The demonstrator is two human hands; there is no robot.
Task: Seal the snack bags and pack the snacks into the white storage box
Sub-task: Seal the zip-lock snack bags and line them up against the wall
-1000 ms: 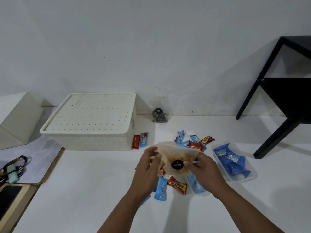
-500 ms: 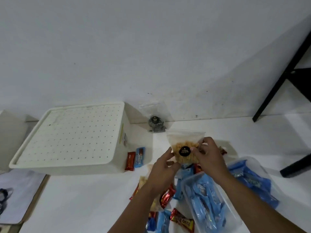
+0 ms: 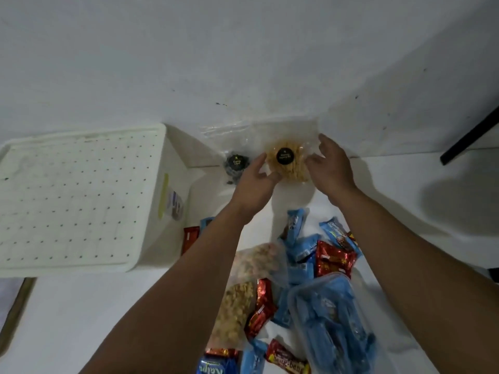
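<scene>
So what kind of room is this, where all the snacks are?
Probably a plain room at home, though it is hard to tell: snacks lie on a white floor or low surface against a bare white wall, beside a white storage box with its lid on.

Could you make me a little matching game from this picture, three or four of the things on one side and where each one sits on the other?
Things:
1. white storage box
2. yellow snack bag
3. dark snack bag
4. clear tub of blue snacks

Places:
A. against the wall, left of the yellow bag
B. lower right, near the person
C. far left, lid on
D. between the two hands

Pairs: 1-C, 2-D, 3-A, 4-B
</scene>
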